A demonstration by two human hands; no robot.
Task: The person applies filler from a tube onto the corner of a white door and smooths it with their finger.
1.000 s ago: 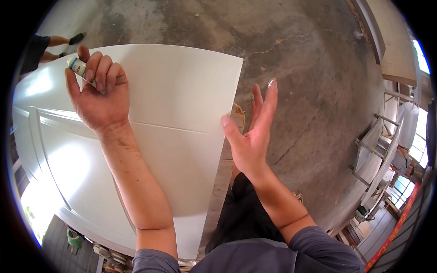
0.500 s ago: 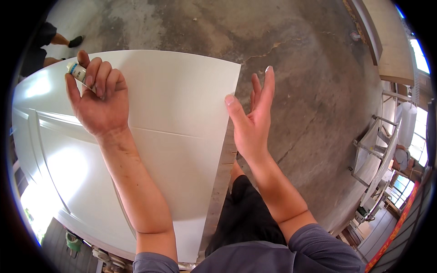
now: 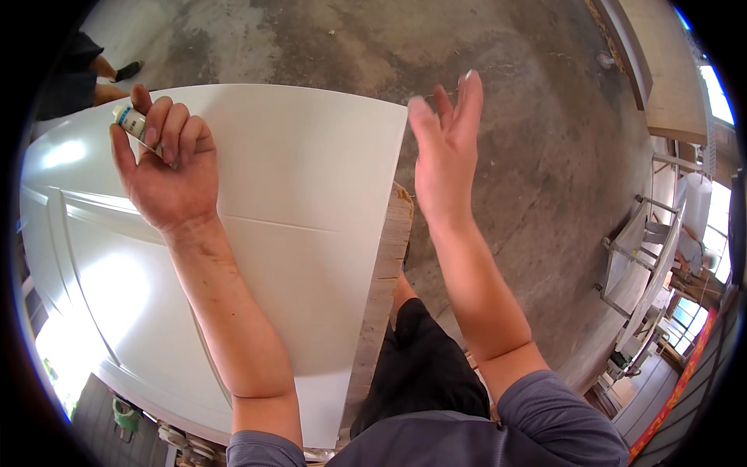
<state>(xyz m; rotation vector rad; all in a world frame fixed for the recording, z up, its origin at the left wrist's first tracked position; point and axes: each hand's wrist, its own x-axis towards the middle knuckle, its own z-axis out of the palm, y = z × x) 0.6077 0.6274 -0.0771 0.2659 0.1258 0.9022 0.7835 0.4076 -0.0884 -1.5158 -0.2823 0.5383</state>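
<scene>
A glossy white door panel [image 3: 303, 171] with moulded grooves lies flat below my arms. Above its left part my left hand [image 3: 175, 167], palm up, is closed around a small white tube [image 3: 133, 122] with a blue band, its capped end pointing to the upper left. At the panel's right edge my right hand [image 3: 447, 156] is open, fingers stretched away from me and slightly blurred. Its thumb is close to the panel's far right corner; whether it touches I cannot tell. The hand holds nothing.
Under the panel's right edge shows a rough wooden support [image 3: 393, 241]. Stained concrete floor [image 3: 529, 156] spreads beyond. Another person's leg [image 3: 105, 70] is at the far left. A metal-framed cart [image 3: 642, 249] stands at right, near another person [image 3: 689, 249]. Large boards [image 3: 677, 78] lean far right.
My right hand has moved away from me along the panel's edge to its far corner, uncovering the end of the wooden support. The left hand with the tube has barely shifted.
</scene>
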